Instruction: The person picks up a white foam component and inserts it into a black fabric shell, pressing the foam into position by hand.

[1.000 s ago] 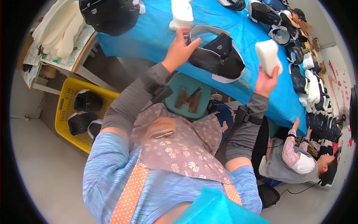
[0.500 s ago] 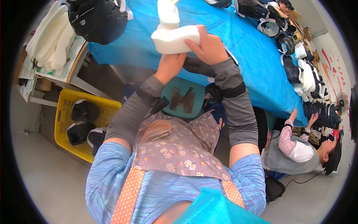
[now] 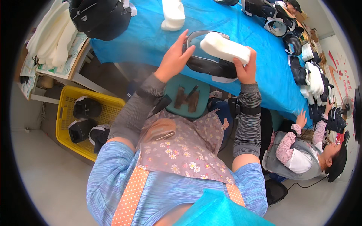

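Observation:
My right hand [image 3: 246,68] grips one end of a curved white foam piece [image 3: 224,48], shaped somewhat like a shoe form, and holds it over a black shoe [image 3: 211,67]. The shoe has a pale edge and sits at the near edge of the blue-covered table. At the shoe's left end, my left hand [image 3: 174,58] has its thumb and fingers spread apart; whether it touches the shoe I cannot tell. Farther back on the blue cover lies another white foam piece [image 3: 173,15].
Black shoes stand in a yellow basket [image 3: 77,147] at lower left. White foam pieces [image 3: 56,34] pile up on the left table, beside a large black item [image 3: 100,19]. More shoes [image 3: 296,69] line the right. A co-worker [image 3: 298,154] sits there. A teal stool [image 3: 188,98] is below.
My hands have parted. The right hand has carried the white foam piece to the right, and the left hand has let go of it. The black shoe now shows more fully.

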`<control>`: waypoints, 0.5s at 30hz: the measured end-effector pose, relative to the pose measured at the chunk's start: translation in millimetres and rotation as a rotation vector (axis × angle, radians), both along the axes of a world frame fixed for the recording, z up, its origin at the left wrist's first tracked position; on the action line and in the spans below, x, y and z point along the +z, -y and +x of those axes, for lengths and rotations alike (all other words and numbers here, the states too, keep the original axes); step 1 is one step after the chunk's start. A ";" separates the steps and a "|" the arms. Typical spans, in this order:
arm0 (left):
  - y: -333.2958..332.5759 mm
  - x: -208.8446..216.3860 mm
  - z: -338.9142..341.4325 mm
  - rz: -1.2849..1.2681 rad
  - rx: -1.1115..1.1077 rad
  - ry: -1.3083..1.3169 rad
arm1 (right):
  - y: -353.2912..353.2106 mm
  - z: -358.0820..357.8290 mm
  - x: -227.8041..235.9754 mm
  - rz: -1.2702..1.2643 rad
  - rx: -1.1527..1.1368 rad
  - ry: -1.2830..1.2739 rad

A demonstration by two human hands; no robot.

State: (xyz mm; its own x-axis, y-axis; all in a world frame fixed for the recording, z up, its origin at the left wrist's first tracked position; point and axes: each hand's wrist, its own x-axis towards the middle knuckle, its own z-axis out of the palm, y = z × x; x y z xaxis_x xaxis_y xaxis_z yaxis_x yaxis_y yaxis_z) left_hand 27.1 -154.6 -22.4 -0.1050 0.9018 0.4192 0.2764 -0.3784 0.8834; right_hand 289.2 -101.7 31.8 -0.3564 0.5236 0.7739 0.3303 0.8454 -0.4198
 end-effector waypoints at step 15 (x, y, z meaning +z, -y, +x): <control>4.2 1.6 -6.4 -0.030 -0.136 0.061 | 9.7 -31.6 21.8 0.136 -0.138 0.399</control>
